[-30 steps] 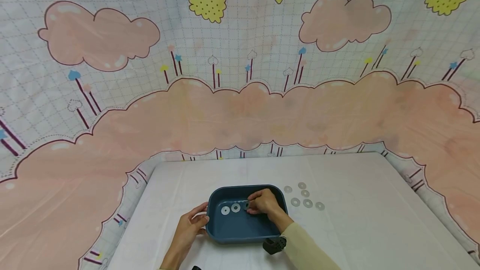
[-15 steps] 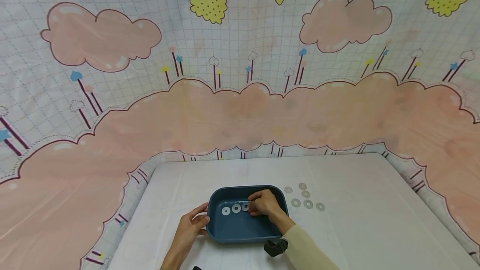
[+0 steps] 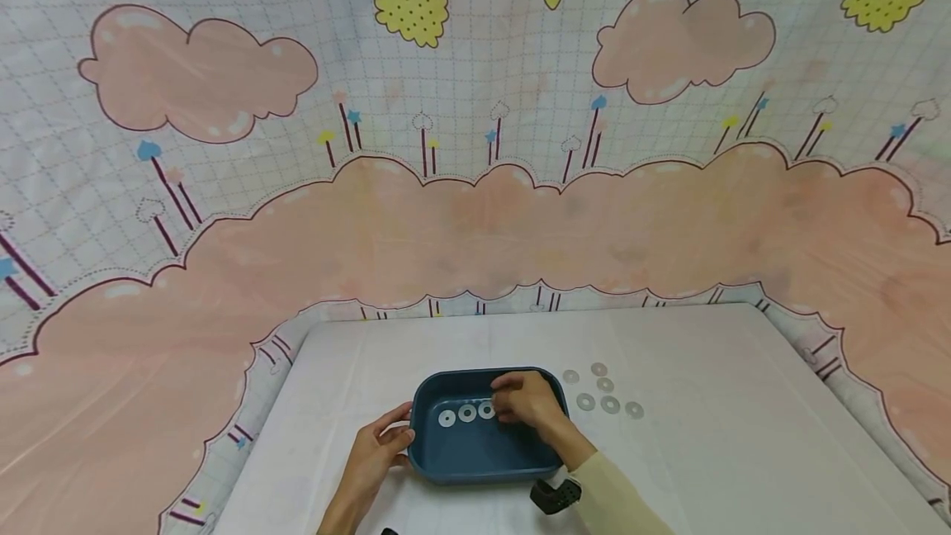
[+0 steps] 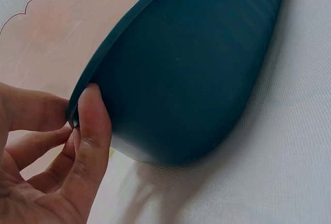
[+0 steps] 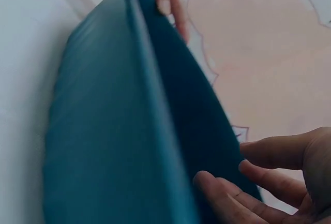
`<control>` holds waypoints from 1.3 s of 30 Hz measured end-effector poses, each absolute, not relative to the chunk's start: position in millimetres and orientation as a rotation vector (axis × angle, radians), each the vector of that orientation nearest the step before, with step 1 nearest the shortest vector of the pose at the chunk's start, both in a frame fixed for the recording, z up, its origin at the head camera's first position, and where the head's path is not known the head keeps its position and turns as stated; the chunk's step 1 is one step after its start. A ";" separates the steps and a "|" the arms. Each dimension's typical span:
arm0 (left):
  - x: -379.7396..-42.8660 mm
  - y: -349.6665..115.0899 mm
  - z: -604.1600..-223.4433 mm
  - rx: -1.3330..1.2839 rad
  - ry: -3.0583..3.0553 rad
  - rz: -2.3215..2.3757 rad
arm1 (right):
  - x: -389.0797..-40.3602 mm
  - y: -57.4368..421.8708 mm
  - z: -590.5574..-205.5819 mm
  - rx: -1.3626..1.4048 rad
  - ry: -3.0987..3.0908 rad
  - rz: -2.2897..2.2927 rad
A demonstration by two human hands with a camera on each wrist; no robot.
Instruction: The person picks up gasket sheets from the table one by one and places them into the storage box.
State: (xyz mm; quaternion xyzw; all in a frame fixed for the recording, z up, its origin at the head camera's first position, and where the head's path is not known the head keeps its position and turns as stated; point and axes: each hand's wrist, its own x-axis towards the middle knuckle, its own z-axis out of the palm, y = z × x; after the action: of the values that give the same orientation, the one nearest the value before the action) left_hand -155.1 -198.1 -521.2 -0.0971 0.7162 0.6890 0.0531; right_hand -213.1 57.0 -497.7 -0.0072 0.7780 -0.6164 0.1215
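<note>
Lying in a row, three washers [image 3: 466, 414] occupy the blue tray [image 3: 475, 451].

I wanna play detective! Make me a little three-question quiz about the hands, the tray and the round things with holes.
1. Count: how many pale rings can you see lying on the white table, outside the blue tray?
2. True or false: the left hand pinches the tray's edge.
3. Choose: which hand reaches into the tray?
A) left
B) right
C) neither

Key:
1. Six.
2. True; its thumb and fingers are on either side of the rim.
3. B; the right hand is by the row of rings inside.
</note>
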 end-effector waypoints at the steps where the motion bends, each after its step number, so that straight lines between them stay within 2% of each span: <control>1: -155.1 -198.3 -521.1 -0.297 2.177 2.095 | -212.3 57.5 -495.4 -0.032 2.265 -1.813; 16: -156.3 -199.1 -521.6 -0.316 2.177 2.080 | -191.7 83.9 -466.3 -0.197 2.272 -1.957; 39: -155.2 -198.1 -521.7 -0.329 2.182 2.087 | -174.1 144.7 -456.6 -0.073 2.310 -2.044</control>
State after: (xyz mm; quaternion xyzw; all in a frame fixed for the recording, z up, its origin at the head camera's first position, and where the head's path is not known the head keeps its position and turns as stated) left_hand -155.2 -198.1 -521.7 -0.1083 0.7175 0.6861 0.0523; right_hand -174.1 144.7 -456.6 -0.0235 0.7484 -0.6622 0.0280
